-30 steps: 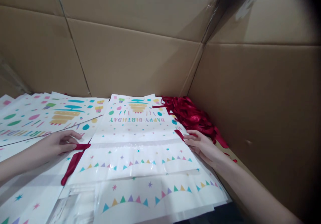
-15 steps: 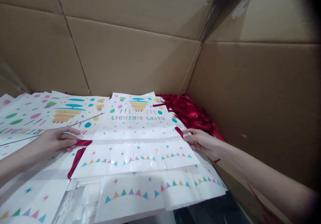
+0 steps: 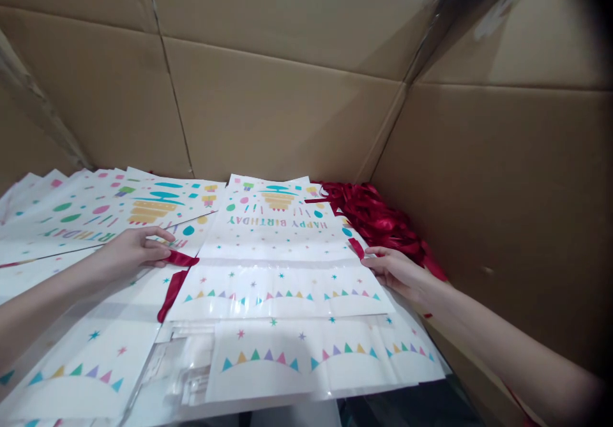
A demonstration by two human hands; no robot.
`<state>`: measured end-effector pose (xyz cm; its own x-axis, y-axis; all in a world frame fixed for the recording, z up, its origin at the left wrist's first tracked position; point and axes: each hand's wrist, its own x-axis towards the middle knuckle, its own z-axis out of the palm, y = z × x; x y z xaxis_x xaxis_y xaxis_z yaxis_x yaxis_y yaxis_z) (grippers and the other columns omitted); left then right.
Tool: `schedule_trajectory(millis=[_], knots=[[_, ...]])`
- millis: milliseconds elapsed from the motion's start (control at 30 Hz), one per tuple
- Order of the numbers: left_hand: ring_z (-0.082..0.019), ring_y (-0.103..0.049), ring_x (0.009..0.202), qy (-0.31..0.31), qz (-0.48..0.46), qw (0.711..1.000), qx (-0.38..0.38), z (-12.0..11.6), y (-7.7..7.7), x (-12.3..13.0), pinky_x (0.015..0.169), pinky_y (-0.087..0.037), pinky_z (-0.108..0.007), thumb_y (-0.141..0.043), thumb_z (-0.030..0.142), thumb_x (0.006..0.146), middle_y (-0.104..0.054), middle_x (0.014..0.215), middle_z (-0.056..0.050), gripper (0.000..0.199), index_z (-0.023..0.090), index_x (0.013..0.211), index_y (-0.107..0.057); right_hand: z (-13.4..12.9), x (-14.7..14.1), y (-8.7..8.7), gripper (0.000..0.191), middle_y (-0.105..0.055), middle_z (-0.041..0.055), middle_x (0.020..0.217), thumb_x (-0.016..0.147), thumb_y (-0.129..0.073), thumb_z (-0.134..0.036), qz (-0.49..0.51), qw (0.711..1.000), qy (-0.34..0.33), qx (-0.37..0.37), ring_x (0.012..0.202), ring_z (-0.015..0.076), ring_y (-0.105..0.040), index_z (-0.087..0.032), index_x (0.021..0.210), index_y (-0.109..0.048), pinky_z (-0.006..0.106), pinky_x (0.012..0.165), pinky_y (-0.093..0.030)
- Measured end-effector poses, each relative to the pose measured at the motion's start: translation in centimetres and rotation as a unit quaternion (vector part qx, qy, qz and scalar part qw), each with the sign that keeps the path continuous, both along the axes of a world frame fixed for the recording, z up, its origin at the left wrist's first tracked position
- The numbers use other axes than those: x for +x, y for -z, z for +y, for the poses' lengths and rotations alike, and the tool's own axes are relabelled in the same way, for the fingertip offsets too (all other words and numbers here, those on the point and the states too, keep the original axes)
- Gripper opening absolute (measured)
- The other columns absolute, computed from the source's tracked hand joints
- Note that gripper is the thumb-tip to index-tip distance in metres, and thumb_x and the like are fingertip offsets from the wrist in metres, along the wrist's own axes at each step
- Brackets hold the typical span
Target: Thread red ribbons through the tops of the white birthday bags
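Note:
A white plastic bag (image 3: 278, 242) printed with "HAPPY BIRTHDAY", a cake and coloured bunting lies flat, with a red ribbon (image 3: 173, 290) looped at its left side. My left hand (image 3: 136, 248) pinches that ribbon at the bag's left edge. On the right edge, my right hand (image 3: 395, 272) grips the end of a short red ribbon (image 3: 357, 248). Just behind that hand sits a tangled heap of red ribbons (image 3: 376, 216). Both hands rest on the bag's edges, and no other person's hands show.
Brown cardboard box walls (image 3: 278, 101) rise behind and to the right. More printed bags (image 3: 81, 213) overlap at the left and front (image 3: 325, 357). Clear plastic sheeting (image 3: 179, 366) lies at the front. A dark gap (image 3: 407, 408) shows below the front bags.
The whole view has shifted as my head moved. The bag now lies flatter, its near edge drawn farther from me. Both hands stay at its edges with the ribbons.

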<state>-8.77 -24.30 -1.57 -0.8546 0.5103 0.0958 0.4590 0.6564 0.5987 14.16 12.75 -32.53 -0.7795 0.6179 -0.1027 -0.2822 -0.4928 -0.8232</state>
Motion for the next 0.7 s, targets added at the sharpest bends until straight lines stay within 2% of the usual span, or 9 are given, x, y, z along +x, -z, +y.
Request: schedule_trajectory(millis=[200,300,400,533,600,700], knots=[[-0.018,-0.070,0.073,0.010,-0.011,1.000,-0.009,-1.2,0.2,-2.2,0.062,-0.053,-0.021,-0.093,0.050,0.055,-0.072,0.078,-0.002,0.068,0.018,0.107,-0.062,-0.5,0.7,-0.2,0.025,-0.065,0.0006,0.072,0.070,-0.089,-0.018,0.009,1.000,-0.012,0.007,0.060,0.0118,-0.059,-0.020,0.084,-0.068,0.021,0.051,-0.051],[-0.018,-0.070,0.076,0.012,0.003,0.999,-0.030,-1.4,0.2,-2.6,0.067,-0.054,-0.023,-0.090,0.053,0.059,-0.073,0.084,-0.004,0.068,0.018,0.110,-0.062,-1.1,1.7,-1.0,0.034,-0.062,-0.0014,0.069,0.068,-0.091,-0.021,-0.022,0.998,-0.047,0.027,0.056,0.0112,-0.055,-0.022,0.092,-0.067,0.021,0.048,-0.048],[-0.020,-0.069,0.076,0.013,0.025,0.999,-0.046,-1.5,0.3,-2.6,0.069,-0.054,-0.027,-0.086,0.059,0.062,-0.072,0.083,-0.005,0.068,0.017,0.110,-0.062,-1.8,2.3,-1.4,0.043,-0.059,-0.0034,0.067,0.063,-0.091,-0.016,-0.043,0.996,-0.053,0.050,0.056,0.0113,-0.054,-0.023,0.096,-0.064,0.020,0.047,-0.044],[-0.019,-0.063,0.071,0.013,0.067,0.996,-0.059,-1.9,0.3,-2.8,0.064,-0.049,-0.025,-0.079,0.059,0.064,-0.066,0.071,0.000,0.058,0.018,0.102,-0.063,-2.1,2.1,-0.4,0.047,-0.057,-0.0052,0.067,0.065,-0.087,-0.014,-0.052,0.997,-0.024,0.057,0.056,0.0107,-0.053,-0.023,0.103,-0.062,0.020,0.047,-0.040],[-0.019,-0.059,0.067,0.020,0.086,0.992,-0.093,-1.9,0.2,-2.8,0.062,-0.046,-0.025,-0.074,0.061,0.067,-0.064,0.068,0.000,0.055,0.019,0.100,-0.065,-2.1,1.9,0.3,0.046,-0.058,-0.0048,0.068,0.066,-0.086,-0.017,-0.054,0.997,-0.011,0.056,0.057,0.0109,-0.054,-0.022,0.105,-0.063,0.021,0.049,-0.040],[-0.020,-0.060,0.073,0.046,0.130,0.975,-0.175,-1.1,0.2,-2.2,0.062,-0.045,-0.025,-0.068,0.067,0.072,-0.071,0.083,-0.003,0.056,0.020,0.102,-0.071,-2.3,1.7,0.6,0.037,-0.060,-0.0031,0.069,0.067,-0.087,-0.021,-0.037,0.997,-0.006,0.065,0.058,0.0108,-0.054,-0.019,0.097,-0.066,0.022,0.050,-0.039]])
